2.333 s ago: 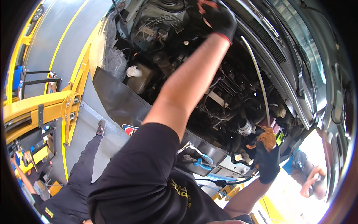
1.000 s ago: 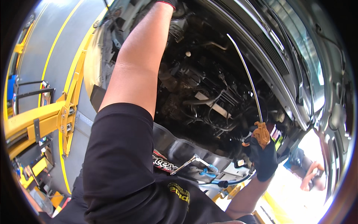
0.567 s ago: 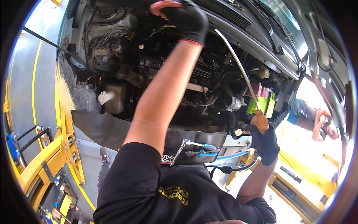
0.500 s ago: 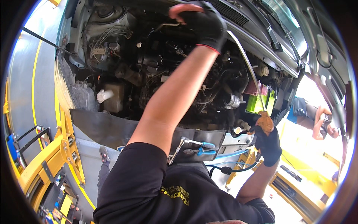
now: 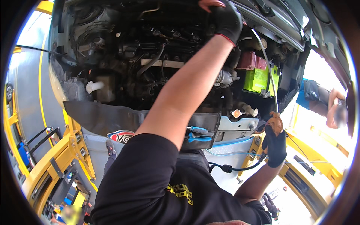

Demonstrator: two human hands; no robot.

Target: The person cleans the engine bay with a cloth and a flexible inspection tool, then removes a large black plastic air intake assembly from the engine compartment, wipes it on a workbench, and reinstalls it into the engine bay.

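Over the rear of the engine bay, my left hand [image 5: 227, 22] in a black glove with bare fingertips reaches near the top edge of the picture. Its visible fingers point left, apart, and nothing shows in them; part of the hand is cut off. At the right front corner, my gloved right hand [image 5: 276, 148] is closed round the orange-brown handle of an air blow gun [image 5: 275, 122]. The gun's long thin metal tube [image 5: 270, 77] runs up past the battery towards my left wrist. A dark hose [image 5: 245, 168] runs from beside my right hand towards my body.
A bright green battery [image 5: 257, 80] sits at the right of the engine [image 5: 161, 62]. On the dark fender cover [image 5: 101, 116] lie blue-handled tools [image 5: 198, 135]. Yellow lift parts [image 5: 56, 157] stand at lower left. Another person [image 5: 318, 99] is at the right.
My left hand has moved up and right, away from the engine's middle. The view has shifted, and my arm now covers most of the ratchet. My right hand keeps hold of the air blow gun.
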